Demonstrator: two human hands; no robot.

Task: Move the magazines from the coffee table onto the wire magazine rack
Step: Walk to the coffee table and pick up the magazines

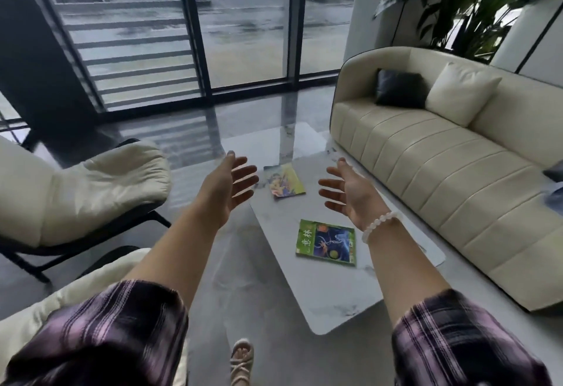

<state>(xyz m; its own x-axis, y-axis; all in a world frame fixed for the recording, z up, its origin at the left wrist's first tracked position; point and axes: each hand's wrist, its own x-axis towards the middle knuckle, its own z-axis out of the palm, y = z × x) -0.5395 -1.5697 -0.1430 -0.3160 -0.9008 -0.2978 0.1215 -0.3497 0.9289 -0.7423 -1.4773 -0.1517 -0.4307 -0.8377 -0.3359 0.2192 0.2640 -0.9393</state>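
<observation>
Two magazines lie flat on the white marble coffee table (pixel 329 300). A green-bordered magazine (pixel 326 242) with a blue picture sits near the table's middle. Farther away lies a yellow and blue magazine (pixel 284 180). My left hand (pixel 229 187) hovers above the table's left edge, palm turned inward, fingers spread, holding nothing. My right hand (pixel 347 191), with a white bead bracelet on the wrist, hovers above the table's right side, fingers spread and empty. The yellow magazine lies between the two hands, below them. No wire magazine rack is in view.
A cream sofa (pixel 441 166) with a black cushion (pixel 400 87) and a cream cushion runs along the table's right side. A cream lounge chair (pixel 91 190) on a black frame stands at left. Glass walls and a potted plant (pixel 463 5) stand beyond. My sandalled foot (pixel 242 361) is on the glossy grey floor.
</observation>
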